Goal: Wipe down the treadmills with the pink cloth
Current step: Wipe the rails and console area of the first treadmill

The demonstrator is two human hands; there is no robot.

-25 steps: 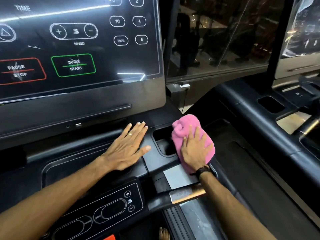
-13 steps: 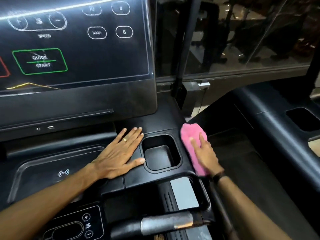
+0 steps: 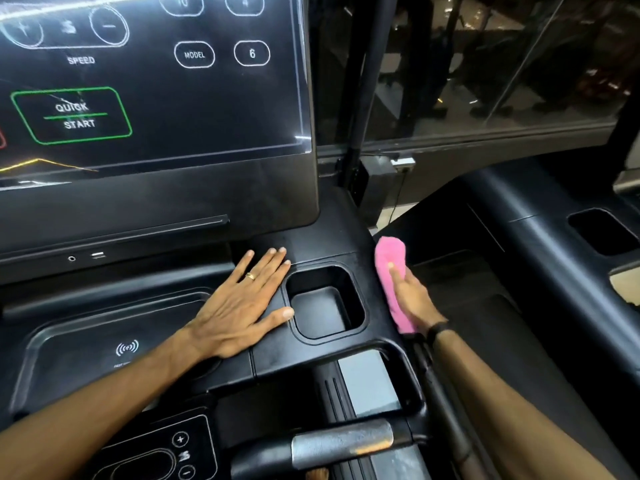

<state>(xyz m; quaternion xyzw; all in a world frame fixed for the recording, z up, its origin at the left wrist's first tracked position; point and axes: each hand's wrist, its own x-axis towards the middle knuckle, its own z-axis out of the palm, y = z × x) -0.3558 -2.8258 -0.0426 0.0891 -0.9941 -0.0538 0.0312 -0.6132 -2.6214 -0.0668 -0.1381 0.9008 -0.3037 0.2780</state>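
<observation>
Cloth (image 3: 393, 278) lies folded under the right hand (image 3: 412, 299) on the outer right edge of the console (image 3: 332, 244), just right of the cup well (image 3: 325, 303). The right hand presses the cloth flat against that sloped side face, fingers extended along it; how the thumb lies cannot be told. The long axis of the cloth runs along the edge, from near the wrist up toward the screen (image 3: 156, 81), so a stroke along the edge follows the fold, and a stroke across it leads left into the well.

The left hand (image 3: 242, 299) rests open, palm down, fingers spread, on the console top just left of the well, thumb tip touching its rim. It holds nothing. The right hand is the one at the cloth; the left is apart from it, with the well between.

Surroundings: a charging pad (image 3: 114, 344) sits left of the left wrist; a handlebar (image 3: 343, 445) crosses below, near the body. A second treadmill (image 3: 540, 244) stands to the right, across a gap.

Obstructions, by judgement: the well rim is the only step in a leftward wipe. The left hand covers part of the console top and needs to lift before that area can be wiped.
</observation>
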